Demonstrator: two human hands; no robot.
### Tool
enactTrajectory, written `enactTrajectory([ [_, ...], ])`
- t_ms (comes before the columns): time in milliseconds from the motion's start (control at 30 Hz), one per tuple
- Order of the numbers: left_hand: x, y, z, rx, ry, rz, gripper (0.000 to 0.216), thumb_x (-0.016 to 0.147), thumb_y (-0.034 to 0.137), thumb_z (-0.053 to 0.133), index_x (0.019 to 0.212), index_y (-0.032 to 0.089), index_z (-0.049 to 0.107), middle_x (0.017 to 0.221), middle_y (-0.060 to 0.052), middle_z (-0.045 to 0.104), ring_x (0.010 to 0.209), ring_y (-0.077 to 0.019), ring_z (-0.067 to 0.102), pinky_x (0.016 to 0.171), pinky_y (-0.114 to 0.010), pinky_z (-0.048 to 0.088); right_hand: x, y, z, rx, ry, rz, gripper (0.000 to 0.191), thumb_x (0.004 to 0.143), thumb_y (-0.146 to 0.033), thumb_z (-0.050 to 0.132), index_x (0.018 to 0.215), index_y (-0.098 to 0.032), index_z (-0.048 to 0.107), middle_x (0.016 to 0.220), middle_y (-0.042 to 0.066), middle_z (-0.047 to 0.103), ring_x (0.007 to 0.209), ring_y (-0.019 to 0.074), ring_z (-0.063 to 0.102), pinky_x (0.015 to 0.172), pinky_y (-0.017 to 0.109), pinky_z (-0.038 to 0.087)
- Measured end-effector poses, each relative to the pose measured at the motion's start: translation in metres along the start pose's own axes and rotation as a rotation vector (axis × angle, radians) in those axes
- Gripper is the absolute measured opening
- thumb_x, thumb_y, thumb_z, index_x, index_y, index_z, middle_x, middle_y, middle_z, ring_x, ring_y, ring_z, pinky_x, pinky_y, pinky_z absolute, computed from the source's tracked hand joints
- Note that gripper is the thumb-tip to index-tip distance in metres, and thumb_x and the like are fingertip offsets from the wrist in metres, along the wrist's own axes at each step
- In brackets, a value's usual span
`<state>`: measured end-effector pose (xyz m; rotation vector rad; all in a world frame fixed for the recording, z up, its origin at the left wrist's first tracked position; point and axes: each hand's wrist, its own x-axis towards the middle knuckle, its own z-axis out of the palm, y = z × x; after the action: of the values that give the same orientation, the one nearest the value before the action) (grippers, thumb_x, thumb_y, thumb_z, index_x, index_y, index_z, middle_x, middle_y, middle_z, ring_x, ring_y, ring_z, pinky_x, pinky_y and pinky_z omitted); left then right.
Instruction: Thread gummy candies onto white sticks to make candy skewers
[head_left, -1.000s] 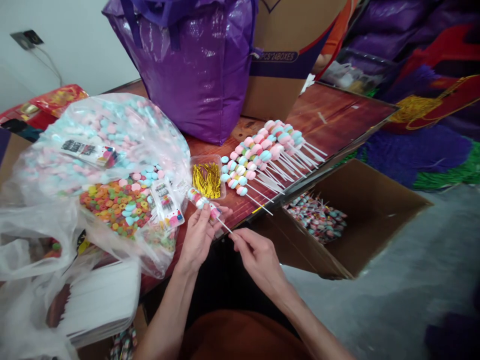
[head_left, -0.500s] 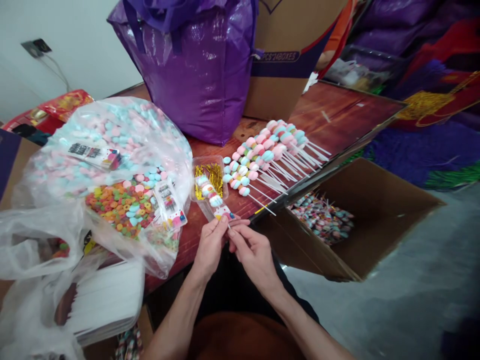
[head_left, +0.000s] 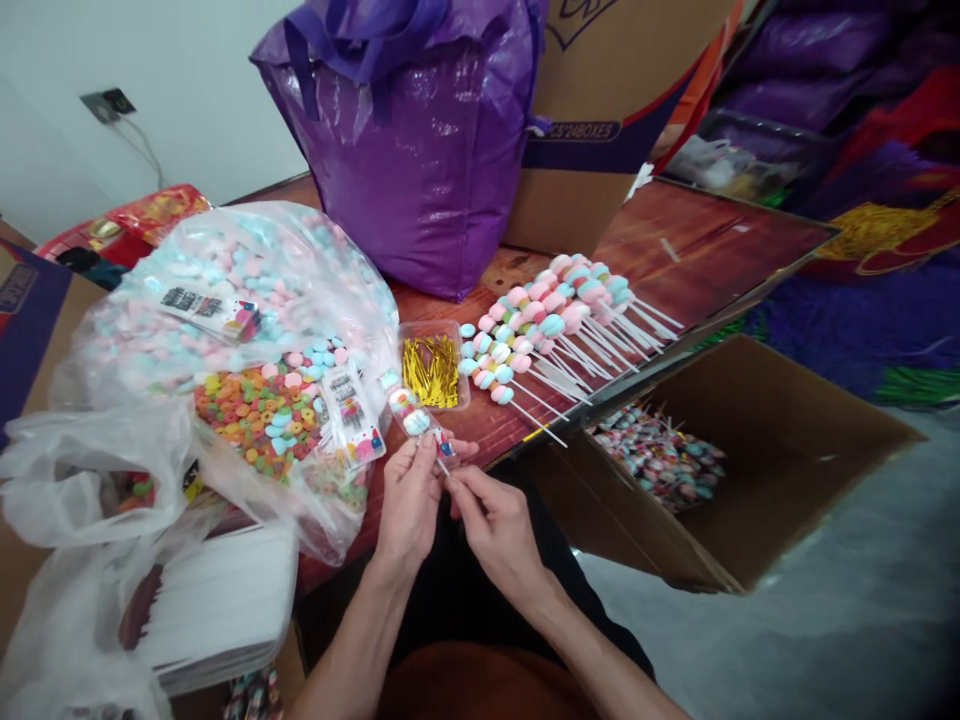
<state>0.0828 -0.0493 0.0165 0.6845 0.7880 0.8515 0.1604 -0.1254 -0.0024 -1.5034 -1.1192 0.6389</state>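
Note:
My left hand is closed around the lower part of a candy skewer in a clear printed wrapper. Its pastel sweets point up and to the left, over the table edge. My right hand pinches the white stick end below the wrapper. Just beyond the fingers is a clear plastic tub of gold twist ties. To its right, unwrapped candy skewers lie in an overlapping row, sticks toward the table's front edge. A stack of printed wrappers rests on the sweets at left.
A large clear bag of pastel and ring sweets covers the table's left. A purple bag and a cardboard box stand behind. Below the table edge, an open carton holds many wrapped skewers. White sticks lie at lower left.
The wrapped skewer has moved left off the tub of ties, together with both hands. The right hand still pinches at the stick. The whole view has shifted slightly.

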Motion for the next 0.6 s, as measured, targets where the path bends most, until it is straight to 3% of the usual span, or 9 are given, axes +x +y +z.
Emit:
enactTrajectory([
  [100, -0.002, -0.002, -0.004, 0.075, -0.001, 0.058, 0.026, 0.082, 0.039, 0.074, 0.092, 0.014, 0.074, 0.095, -0.011, 0.078, 0.097, -0.0234, 0.071, 0.083, -0.031, 0.055, 0.005, -0.004, 0.001, 0.056, -0.053, 0.067, 0.031, 0.098, -0.028, 0.047, 0.069, -0.020, 0.052, 0.061, -0.003, 0.052, 0.055, 0.0100, 0.049, 0.056, 0.022, 0.039],
  [233, -0.008, -0.002, -0.010, 0.085, 0.003, 0.102, 0.026, 0.081, 0.038, 0.075, 0.094, 0.015, 0.076, 0.104, -0.011, 0.077, 0.101, -0.0231, 0.069, 0.085, -0.031, 0.055, 0.015, -0.012, 0.004, 0.169, -0.087, 0.174, 0.020, 0.095, -0.038, 0.053, 0.087, -0.020, 0.059, 0.068, -0.002, 0.058, 0.058, 0.0119, 0.051, 0.053, 0.022, 0.041],
  [367, -0.015, 0.008, -0.016, -0.007, -0.013, 0.088, 0.023, 0.078, 0.037, 0.079, 0.093, 0.020, 0.075, 0.098, -0.008, 0.075, 0.093, -0.0204, 0.069, 0.084, -0.033, 0.056, 0.026, -0.022, 0.015, 0.465, -0.102, 0.283, 0.040, 0.096, -0.046, 0.050, 0.066, -0.020, 0.051, 0.052, -0.005, 0.048, 0.048, 0.0099, 0.043, 0.049, 0.022, 0.038],
  [433, -0.017, 0.015, -0.020, -0.086, 0.000, 0.078, 0.022, 0.077, 0.038, 0.079, 0.088, 0.020, 0.073, 0.084, -0.004, 0.072, 0.074, -0.0157, 0.066, 0.076, -0.032, 0.058, 0.032, -0.028, 0.016, 0.474, -0.238, 0.310, 0.044, 0.098, -0.043, 0.045, 0.061, -0.020, 0.049, 0.046, -0.005, 0.046, 0.043, 0.0095, 0.041, 0.047, 0.022, 0.035],
  [533, -0.014, 0.023, -0.028, -0.156, 0.041, 0.148, 0.025, 0.074, 0.037, 0.082, 0.083, 0.019, 0.069, 0.069, 0.002, 0.060, 0.063, -0.0098, 0.057, 0.069, -0.026, 0.055, 0.051, -0.038, 0.009, 0.082, -0.470, 0.161, 0.040, 0.098, -0.031, 0.045, 0.062, -0.019, 0.057, 0.054, -0.001, 0.058, 0.049, 0.0113, 0.052, 0.052, 0.022, 0.037],
  [600, -0.011, 0.026, -0.033, -0.186, 0.088, 0.228, 0.026, 0.073, 0.036, 0.083, 0.081, 0.017, 0.067, 0.063, 0.004, 0.052, 0.062, -0.0075, 0.052, 0.069, -0.023, 0.051, 0.072, -0.041, 0.004, -0.353, -0.443, -0.002, 0.029, 0.092, -0.018, 0.050, 0.067, -0.019, 0.063, 0.064, 0.001, 0.066, 0.059, 0.0139, 0.059, 0.057, 0.024, 0.037],
])
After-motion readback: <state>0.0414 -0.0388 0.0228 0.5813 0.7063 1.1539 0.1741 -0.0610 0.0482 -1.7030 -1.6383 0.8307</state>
